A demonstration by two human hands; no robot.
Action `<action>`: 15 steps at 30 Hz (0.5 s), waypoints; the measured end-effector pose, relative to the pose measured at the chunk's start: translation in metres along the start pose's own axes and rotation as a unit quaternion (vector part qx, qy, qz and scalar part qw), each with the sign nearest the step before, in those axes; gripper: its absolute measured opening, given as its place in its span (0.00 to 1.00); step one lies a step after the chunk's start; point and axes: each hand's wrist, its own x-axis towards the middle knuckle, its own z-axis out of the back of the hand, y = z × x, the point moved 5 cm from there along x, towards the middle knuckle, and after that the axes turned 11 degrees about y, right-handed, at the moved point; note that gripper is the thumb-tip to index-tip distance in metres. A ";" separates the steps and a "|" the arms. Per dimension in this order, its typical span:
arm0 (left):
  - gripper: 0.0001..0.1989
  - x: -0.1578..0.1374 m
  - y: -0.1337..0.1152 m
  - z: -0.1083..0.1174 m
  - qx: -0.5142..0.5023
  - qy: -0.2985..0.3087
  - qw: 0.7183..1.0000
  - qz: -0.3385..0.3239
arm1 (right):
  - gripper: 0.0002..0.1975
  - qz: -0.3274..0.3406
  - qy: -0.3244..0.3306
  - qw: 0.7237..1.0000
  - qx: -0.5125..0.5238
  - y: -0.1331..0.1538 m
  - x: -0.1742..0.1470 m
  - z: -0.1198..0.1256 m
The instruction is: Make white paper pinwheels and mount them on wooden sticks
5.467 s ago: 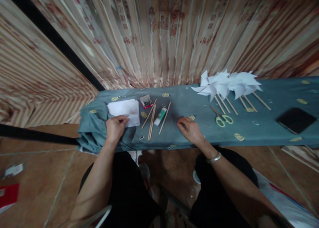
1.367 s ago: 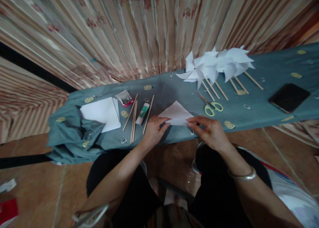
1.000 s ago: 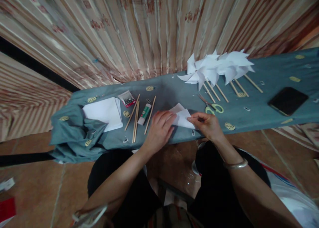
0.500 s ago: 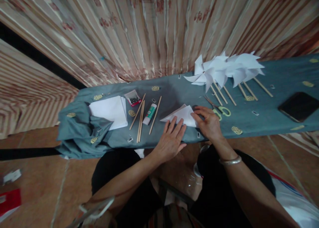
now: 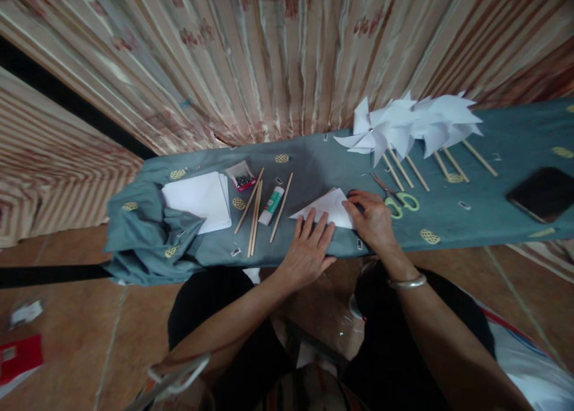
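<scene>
A white sheet of paper (image 5: 329, 205), folded into a triangle, lies near the front edge of the cloth-covered table. Across its lower edge, my left hand (image 5: 309, 246) rests flat with fingers spread. My right hand (image 5: 373, 221) has its thumb and fingers pinched at the paper's right corner, which they partly hide. Just beyond that hand are scissors (image 5: 402, 201) with light green handles. A glue stick (image 5: 271, 206) and a wooden stick (image 5: 281, 207) lie to the left of the paper.
Farther left are more wooden sticks (image 5: 253, 218), an open box of small dark pins (image 5: 242, 176) and a stack of white paper (image 5: 200, 203). Several paper pinwheels (image 5: 408, 127) on sticks lie at the back right. A dark phone (image 5: 540, 194) is at the far right.
My right hand has shifted slightly left along the paper, away from the scissors, whose handles now show more fully. My left hand stays flat on the fold. The view has moved a little.
</scene>
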 end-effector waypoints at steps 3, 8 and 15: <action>0.39 0.000 0.001 0.000 -0.005 -0.005 1.000 0.004 | 0.14 -0.001 -0.001 1.000 -0.006 0.000 0.001 -0.001; 0.40 0.001 0.002 -0.001 0.000 0.006 1.000 0.012 | 0.14 -0.003 0.004 1.000 -0.024 0.001 0.003 -0.002; 0.40 0.001 0.002 -0.001 0.011 0.008 1.000 0.015 | 0.13 -0.006 0.018 0.999 -0.048 0.004 0.006 -0.004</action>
